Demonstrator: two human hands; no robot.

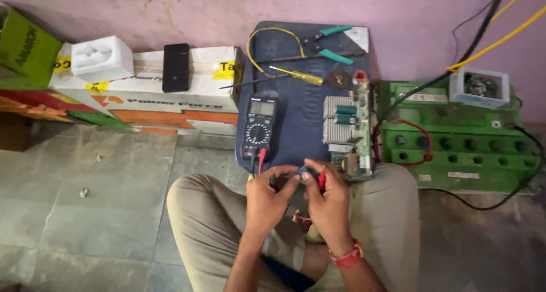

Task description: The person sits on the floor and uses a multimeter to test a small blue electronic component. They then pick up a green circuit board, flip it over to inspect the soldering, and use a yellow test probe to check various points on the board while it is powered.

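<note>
Left hand (266,196) pinched on black probe (273,180); right hand (329,204) pinched on red probe (322,180). Small blue component (301,170) held between fingertips of both hands, above the lap, just in front of the near edge of the dark blue case (296,115).

Procedure, judged from the frame:
- Keep probe tips on opposite ends of component; avoid tip-to-tip contact, else false reading.
- Keep bare skin off metal ends where poss.; body resistance may skew result.
- Hold steady, then read display of multimeter (259,127), lying flat on case w/ leads running down to the hands.

Surroundings, near to far:
- Circuit board w/ heatsink (345,130) on case, just right of the hands; exposed parts close to red probe, so stray contact poss.
- Green battery (460,138) on floor to the right, red and black cables draped over it; grey box of small parts (479,87) on top.
- Yellow-handled screwdriver (296,74), teal-handled pliers (330,44) and loop of yellow wire (272,41) at far end of case.
- Cardboard box (153,90) on the left carrying black phone (176,67) and white foam insert (101,58).
- Pink wall (227,7) behind.

Obstructions: none between the hands and meter; leads slack, could snag on knees.
</note>
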